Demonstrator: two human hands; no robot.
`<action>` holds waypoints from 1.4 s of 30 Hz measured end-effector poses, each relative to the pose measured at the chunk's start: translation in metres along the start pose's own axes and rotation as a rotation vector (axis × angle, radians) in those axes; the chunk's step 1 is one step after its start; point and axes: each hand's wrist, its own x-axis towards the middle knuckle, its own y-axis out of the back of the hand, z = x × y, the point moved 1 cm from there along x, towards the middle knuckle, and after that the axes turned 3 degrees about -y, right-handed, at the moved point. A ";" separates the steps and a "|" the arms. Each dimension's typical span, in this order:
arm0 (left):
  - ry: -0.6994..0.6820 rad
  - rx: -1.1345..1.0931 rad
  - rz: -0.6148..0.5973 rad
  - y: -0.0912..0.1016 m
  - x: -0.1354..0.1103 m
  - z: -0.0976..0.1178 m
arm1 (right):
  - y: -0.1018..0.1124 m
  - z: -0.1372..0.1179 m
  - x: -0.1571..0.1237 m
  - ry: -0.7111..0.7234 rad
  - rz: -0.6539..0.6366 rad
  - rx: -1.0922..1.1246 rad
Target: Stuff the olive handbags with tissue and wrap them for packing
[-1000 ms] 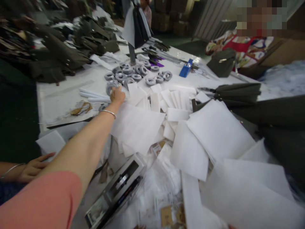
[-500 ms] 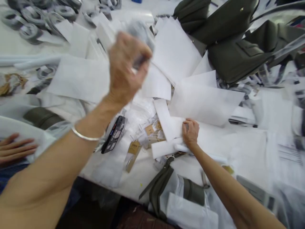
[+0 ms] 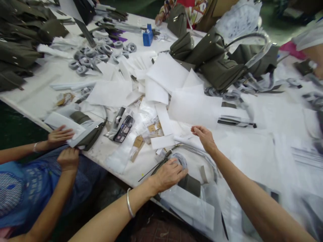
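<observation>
My left hand (image 3: 170, 174), with a silver bangle at the wrist, is closed on a coiled grey strap (image 3: 179, 160) in clear wrapping. It holds the coil low over a dark olive bag (image 3: 189, 184) at the near table edge. White foam sheet (image 3: 188, 201) and clear plastic cover part of that bag. Above the white tabletop, my right hand (image 3: 205, 137) has loosely bent fingers and nothing visible in them. A plastic-wrapped strap or handle (image 3: 199, 149) curves just below it. Brown paper tags (image 3: 138, 141) and white foam strips (image 3: 163, 142) lie to the left of my right hand.
Loose white sheets (image 3: 164, 72) are heaped mid-table. Several coiled straps (image 3: 103, 48) and a blue tape dispenser (image 3: 147, 35) lie farther back. Olive bags (image 3: 214, 60) stand behind the sheets. A phone (image 3: 123, 128) lies left; beside it a co-worker's hands (image 3: 64, 141) handle another bag.
My left hand has come down from above the sheets to the near bag with the coiled strap. My right hand has lifted off the foam strip. The view has tilted up.
</observation>
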 end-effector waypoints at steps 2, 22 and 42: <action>0.036 0.002 0.022 0.002 0.009 0.005 | 0.019 0.005 -0.036 -0.037 -0.009 0.018; 0.626 0.057 -0.124 -0.006 0.103 -0.102 | 0.001 0.037 -0.118 -0.037 -0.159 -0.701; 0.245 -0.284 -0.089 -0.026 0.069 -0.088 | -0.012 0.024 -0.124 0.200 0.087 -0.744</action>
